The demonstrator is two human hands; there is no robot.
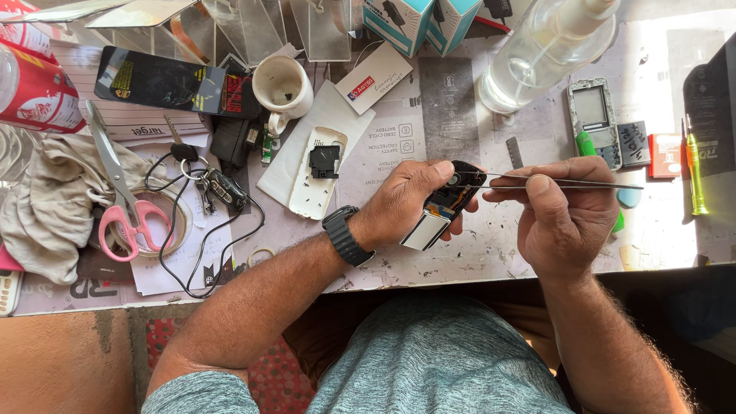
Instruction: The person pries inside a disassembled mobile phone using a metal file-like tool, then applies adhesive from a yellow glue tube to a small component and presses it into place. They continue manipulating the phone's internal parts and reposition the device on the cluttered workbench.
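Observation:
My left hand (406,201) grips a small opened phone (443,207) with a black body and a silvery battery end, held tilted just above the table edge. My right hand (563,218) pinches a pair of thin metal tweezers (560,184); their tips reach left into the top of the phone near my left thumb. A dark watch (345,236) is on my left wrist.
A white phone back cover (314,188) with a black part lies left of my hands. Farther left are pink-handled scissors (123,192), keys, a black cable and a cloth. A white cup (282,86), a clear bottle (540,54), another stripped phone (594,119) and a green screwdriver (696,169) lie behind.

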